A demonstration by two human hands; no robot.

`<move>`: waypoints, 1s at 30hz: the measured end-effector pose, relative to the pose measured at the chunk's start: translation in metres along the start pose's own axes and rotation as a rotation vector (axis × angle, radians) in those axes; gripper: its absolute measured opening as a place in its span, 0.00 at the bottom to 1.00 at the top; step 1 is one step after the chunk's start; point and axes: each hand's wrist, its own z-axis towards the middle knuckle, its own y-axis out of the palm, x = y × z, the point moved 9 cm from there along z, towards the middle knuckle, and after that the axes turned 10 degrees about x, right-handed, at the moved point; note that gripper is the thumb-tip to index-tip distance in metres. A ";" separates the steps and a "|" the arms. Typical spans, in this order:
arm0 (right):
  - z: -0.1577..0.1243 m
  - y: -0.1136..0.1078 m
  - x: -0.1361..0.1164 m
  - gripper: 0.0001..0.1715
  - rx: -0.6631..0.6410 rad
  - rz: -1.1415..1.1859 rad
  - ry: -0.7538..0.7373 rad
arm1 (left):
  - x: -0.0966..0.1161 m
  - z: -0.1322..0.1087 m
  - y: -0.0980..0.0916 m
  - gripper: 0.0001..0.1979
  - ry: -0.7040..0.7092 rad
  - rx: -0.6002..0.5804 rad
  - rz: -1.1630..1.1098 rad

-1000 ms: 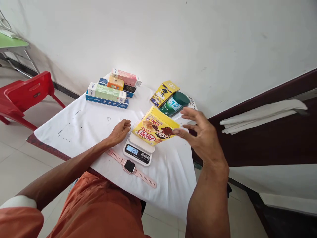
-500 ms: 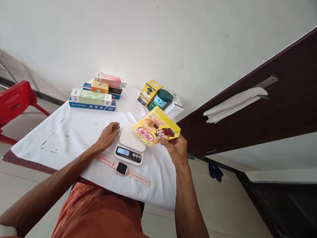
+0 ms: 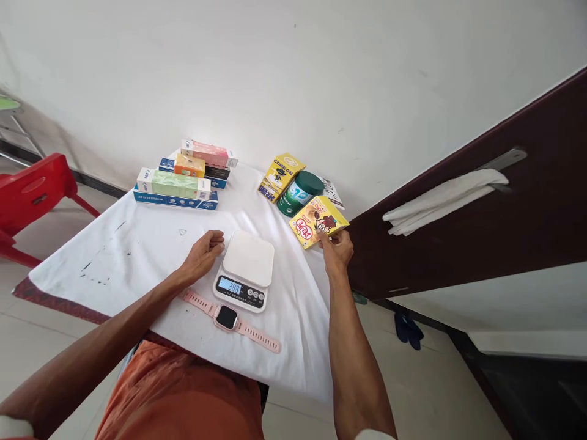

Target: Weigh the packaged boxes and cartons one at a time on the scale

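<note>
My right hand (image 3: 338, 247) grips the lower right corner of a yellow snack box (image 3: 316, 221) printed with a cartoon figure. The box is tilted beside a dark green tub (image 3: 299, 194), in front of a white box (image 3: 334, 191) it partly hides. Left of a white digital kitchen scale (image 3: 248, 260), my left hand (image 3: 205, 252) rests on the cloth, fingers loosely bent and holding nothing. Nothing lies on the scale's platform; its display is lit, the digits too small to read surely. A pink-strapped smartwatch (image 3: 227, 317) lies in front of the scale.
Several slim boxes, one of them green (image 3: 174, 182), are stacked at the back left. A yellow "COME ON" box (image 3: 280, 177) stands beside the tub. White cloth (image 3: 160, 247) covers the table. Left is a red chair (image 3: 34, 186); right, a dark door (image 3: 463, 214) with a towel (image 3: 444, 200).
My right hand has carried the yellow snack box away from over the scale, back and right toward the green tub. The left hand stays beside the scale. The view has shifted slightly.
</note>
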 end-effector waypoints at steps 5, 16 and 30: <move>0.012 0.024 -0.025 0.33 -0.114 0.031 -0.092 | 0.000 0.000 0.001 0.26 0.002 -0.007 -0.006; 0.012 0.090 -0.035 0.29 -0.152 0.058 -0.019 | -0.001 0.000 0.002 0.21 0.008 0.009 -0.017; -0.110 0.167 -0.198 0.16 -0.443 -0.009 -0.783 | 0.010 -0.023 0.005 0.18 0.305 0.035 0.176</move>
